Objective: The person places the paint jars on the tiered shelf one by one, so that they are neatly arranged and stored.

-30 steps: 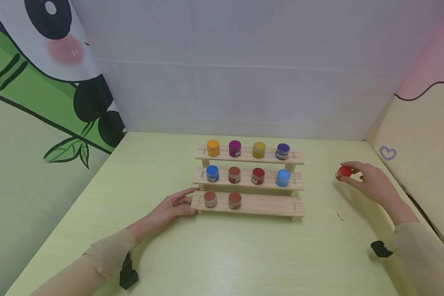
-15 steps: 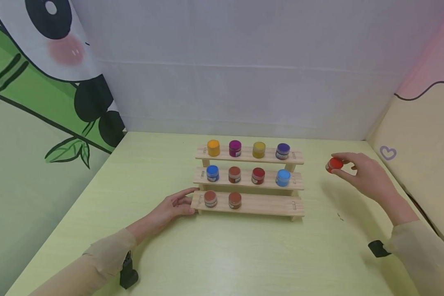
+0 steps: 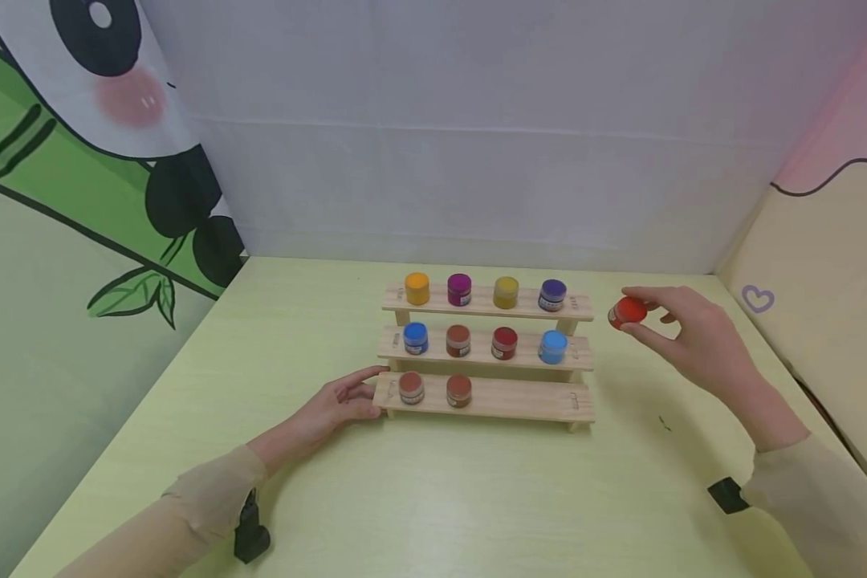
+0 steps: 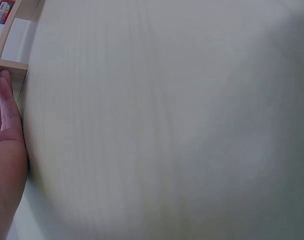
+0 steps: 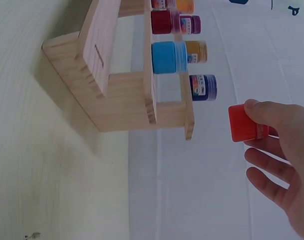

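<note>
A three-tier wooden display rack [image 3: 520, 399] stands mid-table, carrying small paint jars. My left hand [image 3: 339, 405] holds the left end of its lowest shelf, thumb at the front and index finger toward the back; in the left wrist view the fingers [image 4: 7, 107] meet the wood. To the right of the rack, raised off the table, my right hand [image 3: 701, 341] pinches a red paint jar [image 3: 627, 311] between thumb and fingers. The right wrist view shows this red jar [image 5: 241, 123] apart from the rack, the other fingers loosely bent.
On the top shelf sit orange [image 3: 417, 289], purple [image 3: 458, 290], yellow [image 3: 506, 293] and dark blue [image 3: 552, 295] jars. Blue [image 3: 415, 339], brown [image 3: 458, 341], dark red [image 3: 504, 343] and light blue [image 3: 552, 347] jars fill the middle one. Two brownish jars [image 3: 411, 388] stand at the bottom left.
My right hand has lifted the red paint jar and carried it leftward, closer to the rack. The left hand and the rack have stayed in place.
</note>
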The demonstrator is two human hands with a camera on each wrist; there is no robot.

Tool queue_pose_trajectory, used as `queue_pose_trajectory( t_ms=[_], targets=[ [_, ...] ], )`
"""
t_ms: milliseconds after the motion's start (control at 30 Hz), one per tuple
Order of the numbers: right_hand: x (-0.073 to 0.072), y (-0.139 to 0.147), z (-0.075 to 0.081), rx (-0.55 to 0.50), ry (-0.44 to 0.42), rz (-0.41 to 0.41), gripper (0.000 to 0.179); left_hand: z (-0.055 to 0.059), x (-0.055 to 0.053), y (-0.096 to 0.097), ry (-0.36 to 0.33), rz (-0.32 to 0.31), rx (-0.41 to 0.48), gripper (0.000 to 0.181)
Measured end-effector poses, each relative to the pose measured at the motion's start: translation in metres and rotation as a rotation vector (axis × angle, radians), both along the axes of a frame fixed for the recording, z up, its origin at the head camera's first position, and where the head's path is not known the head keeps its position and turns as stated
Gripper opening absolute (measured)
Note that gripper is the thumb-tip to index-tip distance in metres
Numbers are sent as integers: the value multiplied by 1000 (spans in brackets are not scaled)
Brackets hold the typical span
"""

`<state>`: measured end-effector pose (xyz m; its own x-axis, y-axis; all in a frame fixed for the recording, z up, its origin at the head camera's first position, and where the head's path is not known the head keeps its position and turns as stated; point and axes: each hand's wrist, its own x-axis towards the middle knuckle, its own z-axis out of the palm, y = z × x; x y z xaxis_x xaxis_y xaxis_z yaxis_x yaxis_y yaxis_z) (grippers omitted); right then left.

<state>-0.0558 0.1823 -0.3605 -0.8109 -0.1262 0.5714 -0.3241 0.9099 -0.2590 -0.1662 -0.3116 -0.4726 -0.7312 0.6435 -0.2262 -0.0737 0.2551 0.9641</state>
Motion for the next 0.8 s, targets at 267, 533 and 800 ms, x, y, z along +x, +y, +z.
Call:
queue_pose_trajectory(
  t_ms=[267,533,800],
  targets=[
    [3,-24,6,-8,76,93,57,-1,-1,0,1,-6,7,72],
    [9,-46,10,-37,89,194,64,-1,-2,1,3,-5,11,72],
    [9,-64,3,-55,54,227,59,-1,-1,1,-2,-4,9,72]
  ],
)
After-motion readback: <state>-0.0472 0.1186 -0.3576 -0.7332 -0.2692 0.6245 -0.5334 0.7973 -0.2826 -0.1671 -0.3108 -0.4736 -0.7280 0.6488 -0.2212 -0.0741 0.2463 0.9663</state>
